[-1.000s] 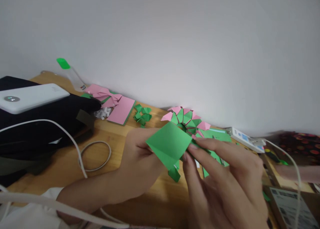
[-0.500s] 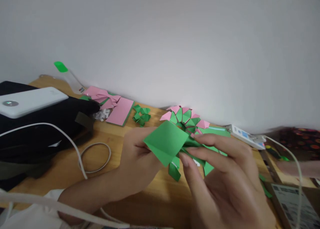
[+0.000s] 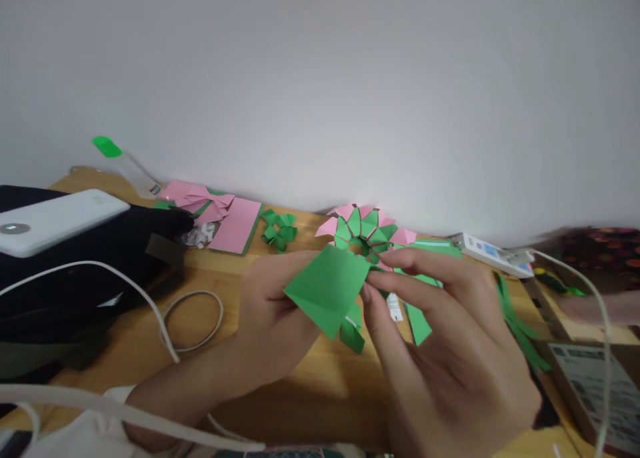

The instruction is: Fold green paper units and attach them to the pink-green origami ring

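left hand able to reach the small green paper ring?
Likely yes: the small green paper ring lies just beyond the left hand, nothing visibly between, though that hand seems to hold the creased green square.

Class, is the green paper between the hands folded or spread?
Spread on the visible face: the green paper shows a broad diamond, faintly creased low down. Behind the right hand, I cannot tell.

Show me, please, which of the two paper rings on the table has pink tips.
The larger ring, just beyond the held green paper: its green inner pieces end in pink tips. The smaller ring, farther left, shows only green.
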A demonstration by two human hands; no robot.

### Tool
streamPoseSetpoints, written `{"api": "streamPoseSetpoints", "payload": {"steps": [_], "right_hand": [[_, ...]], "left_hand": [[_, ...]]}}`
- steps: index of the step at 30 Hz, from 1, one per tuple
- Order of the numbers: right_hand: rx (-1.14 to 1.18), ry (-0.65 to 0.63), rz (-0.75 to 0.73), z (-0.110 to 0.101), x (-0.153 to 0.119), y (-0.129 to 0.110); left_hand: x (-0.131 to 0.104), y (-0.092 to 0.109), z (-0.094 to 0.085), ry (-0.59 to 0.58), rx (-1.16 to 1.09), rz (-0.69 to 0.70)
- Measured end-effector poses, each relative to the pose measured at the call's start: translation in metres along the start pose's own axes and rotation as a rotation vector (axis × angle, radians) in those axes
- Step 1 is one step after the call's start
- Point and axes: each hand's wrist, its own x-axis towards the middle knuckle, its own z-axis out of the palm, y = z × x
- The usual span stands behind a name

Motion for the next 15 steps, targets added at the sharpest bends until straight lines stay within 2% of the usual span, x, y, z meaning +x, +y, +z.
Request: {"api": "streamPoseSetpoints", "payload": {"steps": [7, 15], "right_hand": [[-0.006, -0.02, 0.022, 0.001, 0.003, 0.0], [-0.116, -0.039, -0.024, 0.004, 0.003, -0.002]], "left_hand": [[0.0, -0.005, 0.002, 0.007, -0.027, -0.069], [-0.003, -0.011, -0.002, 0.002, -0.132, -0.227]]}}
